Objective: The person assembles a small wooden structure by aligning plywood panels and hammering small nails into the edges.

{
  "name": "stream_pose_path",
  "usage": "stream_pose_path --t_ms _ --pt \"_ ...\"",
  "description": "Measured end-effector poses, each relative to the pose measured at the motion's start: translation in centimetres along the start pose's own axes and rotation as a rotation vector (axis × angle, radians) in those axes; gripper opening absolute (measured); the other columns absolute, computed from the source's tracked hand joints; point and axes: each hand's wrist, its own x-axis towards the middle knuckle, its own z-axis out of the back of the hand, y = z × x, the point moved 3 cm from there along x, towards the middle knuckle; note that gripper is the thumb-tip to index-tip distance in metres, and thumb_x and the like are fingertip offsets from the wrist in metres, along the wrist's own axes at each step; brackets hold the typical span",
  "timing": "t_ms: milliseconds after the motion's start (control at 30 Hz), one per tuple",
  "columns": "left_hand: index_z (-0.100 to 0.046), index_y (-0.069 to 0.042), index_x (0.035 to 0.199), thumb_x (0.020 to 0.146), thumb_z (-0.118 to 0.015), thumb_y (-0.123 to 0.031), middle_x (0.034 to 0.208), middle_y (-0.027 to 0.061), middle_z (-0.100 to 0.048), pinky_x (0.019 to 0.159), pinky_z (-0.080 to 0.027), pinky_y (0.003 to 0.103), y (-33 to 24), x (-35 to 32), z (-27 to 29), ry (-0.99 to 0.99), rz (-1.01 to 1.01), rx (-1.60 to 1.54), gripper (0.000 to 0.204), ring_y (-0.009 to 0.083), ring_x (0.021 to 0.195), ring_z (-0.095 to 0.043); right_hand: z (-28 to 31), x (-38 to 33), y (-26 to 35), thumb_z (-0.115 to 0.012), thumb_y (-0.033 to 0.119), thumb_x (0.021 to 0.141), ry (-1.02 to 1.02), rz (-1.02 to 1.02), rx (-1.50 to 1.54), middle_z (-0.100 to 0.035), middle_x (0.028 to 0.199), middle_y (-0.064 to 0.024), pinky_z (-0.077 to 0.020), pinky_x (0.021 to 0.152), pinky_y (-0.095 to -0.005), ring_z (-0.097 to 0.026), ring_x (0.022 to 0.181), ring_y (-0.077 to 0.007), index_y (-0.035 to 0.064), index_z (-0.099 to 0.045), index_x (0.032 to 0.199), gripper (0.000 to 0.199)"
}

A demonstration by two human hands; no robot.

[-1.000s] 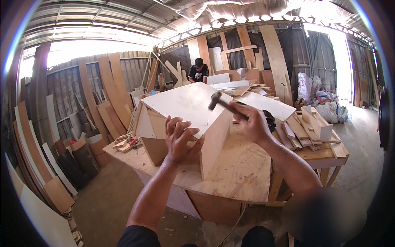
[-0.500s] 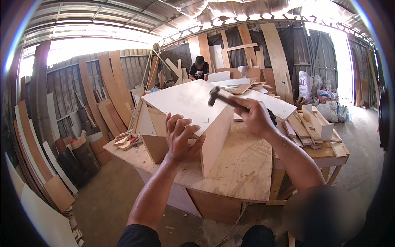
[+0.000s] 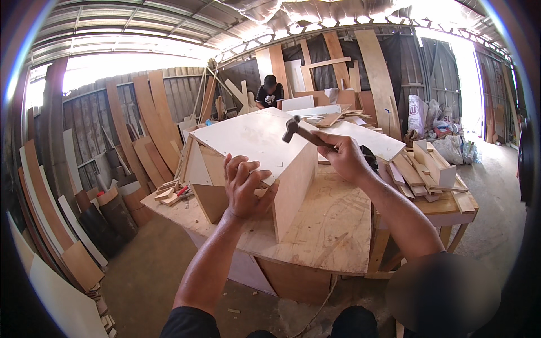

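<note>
The right hand has a closed grip on a hammer, handle running toward 10 o'clock, head over the box. The left hand, fingers curled, rests on the box's near edge atop the tabletop.

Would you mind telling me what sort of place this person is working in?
Most likely a woodworking shop under a metal roof. Planks lean along the walls, offcuts pile on the workbench, and the right hand holds a hammer over a plywood box.
</note>
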Motion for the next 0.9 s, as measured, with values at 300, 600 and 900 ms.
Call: stream_pose_path --t_ms 300,600,900 --pt "-0.071 -0.013 0.096 0.071 -0.084 -0.025 0.110 0.0096 -0.063 0.115 -0.029 0.065 0.2 -0.1 0.1 -0.003 -0.008 0.012 0.031 0.0368 0.118 -0.054 0.4 -1.5 4.4 -0.069 0.000 0.097 0.241 0.050 -0.522 -0.078 0.125 -0.0070 -0.0544 0.097 -0.0290 -0.071 0.108 -0.0123 0.0117 -0.071 0.137 0.042" --pt "-0.071 -0.013 0.096 0.072 -0.084 -0.026 0.109 0.0095 -0.063 0.115 -0.029 0.064 0.2 -0.1 0.2 -0.001 -0.001 0.013 0.030 0.0366 0.119 -0.054 0.4 -1.5 0.7 -0.075 0.020 0.095 0.152 0.144 -0.334 -0.078 0.110 -0.0114 -0.0565 0.085 -0.0378 -0.075 0.096 -0.0275 0.0253 -0.072 0.136 0.041" --pt "-0.071 -0.013 0.094 0.073 -0.082 -0.025 0.106 0.0102 -0.063 0.115 -0.029 0.063 -0.2 0.1 0.2 -0.016 -0.005 -0.003 0.028 0.0363 0.118 -0.055 -0.3 -1.8 0.0 -0.073 0.016 0.096 0.086 -0.050 -0.025 -0.078 0.109 -0.0121 -0.0557 0.082 -0.0377 -0.075 0.094 -0.0284 0.0239 -0.072 0.136 0.041"
